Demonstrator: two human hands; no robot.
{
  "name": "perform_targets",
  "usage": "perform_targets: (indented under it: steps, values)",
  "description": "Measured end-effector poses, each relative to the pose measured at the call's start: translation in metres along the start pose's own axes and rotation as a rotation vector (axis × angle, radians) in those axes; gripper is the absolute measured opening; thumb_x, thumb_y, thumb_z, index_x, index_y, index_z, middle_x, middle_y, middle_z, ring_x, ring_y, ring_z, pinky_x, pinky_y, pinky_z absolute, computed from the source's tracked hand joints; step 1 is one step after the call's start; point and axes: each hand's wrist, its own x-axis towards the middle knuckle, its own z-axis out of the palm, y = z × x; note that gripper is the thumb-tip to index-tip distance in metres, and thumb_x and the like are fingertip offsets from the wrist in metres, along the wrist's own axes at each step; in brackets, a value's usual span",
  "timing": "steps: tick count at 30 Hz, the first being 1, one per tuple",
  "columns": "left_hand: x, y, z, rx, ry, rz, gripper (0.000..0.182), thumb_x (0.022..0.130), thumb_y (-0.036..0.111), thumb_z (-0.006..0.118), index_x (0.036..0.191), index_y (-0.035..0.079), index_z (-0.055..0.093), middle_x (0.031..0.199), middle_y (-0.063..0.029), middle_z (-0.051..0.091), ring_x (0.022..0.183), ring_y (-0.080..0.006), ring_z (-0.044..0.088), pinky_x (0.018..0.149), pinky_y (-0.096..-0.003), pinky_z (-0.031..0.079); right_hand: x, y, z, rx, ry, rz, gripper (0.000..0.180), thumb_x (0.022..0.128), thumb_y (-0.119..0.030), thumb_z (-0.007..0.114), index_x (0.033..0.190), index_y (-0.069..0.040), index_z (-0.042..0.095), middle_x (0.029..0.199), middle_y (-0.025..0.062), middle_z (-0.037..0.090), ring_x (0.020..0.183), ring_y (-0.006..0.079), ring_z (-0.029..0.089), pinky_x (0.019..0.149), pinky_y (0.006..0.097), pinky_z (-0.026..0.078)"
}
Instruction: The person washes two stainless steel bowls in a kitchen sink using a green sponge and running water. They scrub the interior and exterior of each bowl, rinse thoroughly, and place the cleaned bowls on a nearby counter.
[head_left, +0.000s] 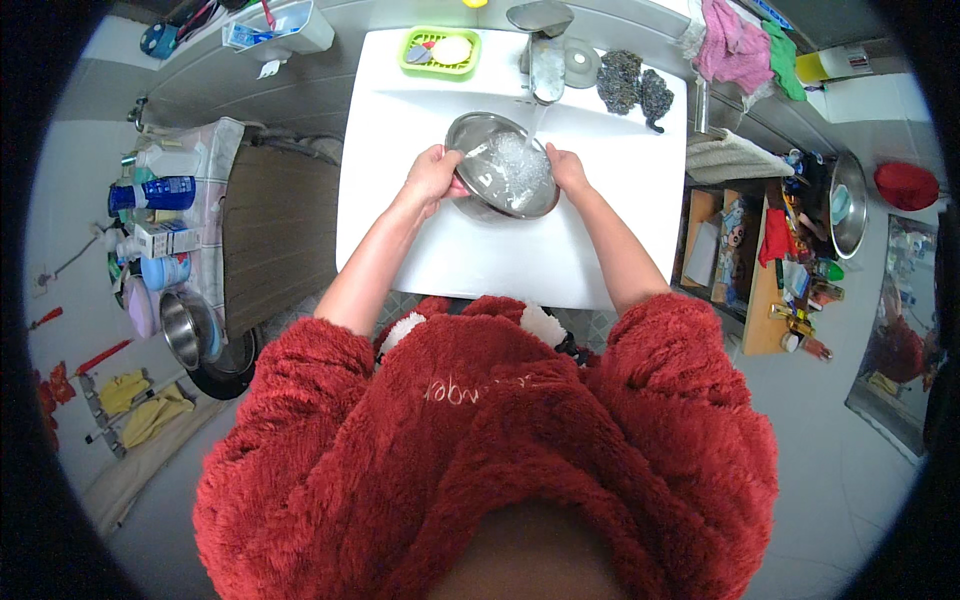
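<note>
A round metal basin (480, 135) is held tilted over the white sink (480, 262). My left hand (435, 178) grips its left rim, thumb on top and fingers beneath. On the opposite rim, my right hand (568, 171) has hold of the basin. Water (534, 126) runs from the metal faucet (546, 75) into the basin, where it bubbles and splashes. The fingers under the basin are partly hidden.
On the sink's back ledge are a green soap dish (439, 51), a round grey stopper (581, 64) and dark mesh scrubbers (619, 81). Bottles (161, 193) stand at the left. A wooden shelf unit (757, 300) and a hanging towel (735, 157) are at the right.
</note>
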Motion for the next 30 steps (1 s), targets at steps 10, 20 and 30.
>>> perform_targets:
  steps: [10, 20, 30]
  values:
    - [-0.008, -0.011, 0.0, 0.025, 0.205, 0.162, 0.017, 0.087, 0.015, 0.049, 0.076, 0.002, 0.052, 0.066, -0.0043, 0.055, 0.051, -0.0119, 0.055, 0.046, -0.0266, 0.05, 0.023, -0.034, 0.018, -0.172, 0.035, -0.062, 0.076, 0.091, -0.059, 0.028, 0.088, 0.007, 0.065, 0.093, 0.0296, 0.062, 0.095, 0.0422, 0.059, 0.085, 0.0439, 0.043]
    - [-0.024, -0.011, 0.013, 0.295, 0.563, 0.533, 0.033, 0.087, 0.017, 0.057, 0.061, 0.004, 0.04, 0.052, -0.0001, 0.039, 0.049, -0.0094, 0.034, 0.047, -0.0284, 0.034, 0.015, -0.042, 0.036, 0.913, -0.208, 0.11, 0.059, 0.092, -0.048, 0.046, 0.114, 0.007, 0.051, 0.103, 0.0137, 0.059, 0.091, 0.0219, 0.057, 0.08, 0.0362, 0.046]
    - [0.002, -0.028, 0.003, 0.233, 0.37, 0.5, 0.036, 0.093, 0.025, 0.054, 0.066, 0.005, 0.04, 0.058, 0.0003, 0.04, 0.055, -0.0078, 0.034, 0.049, -0.0272, 0.034, -0.04, -0.011, 0.004, 0.902, -0.282, 0.064, 0.029, 0.097, -0.037, 0.043, 0.104, -0.01, 0.05, 0.092, 0.0034, 0.055, 0.081, 0.0131, 0.053, 0.072, 0.0318, 0.047]
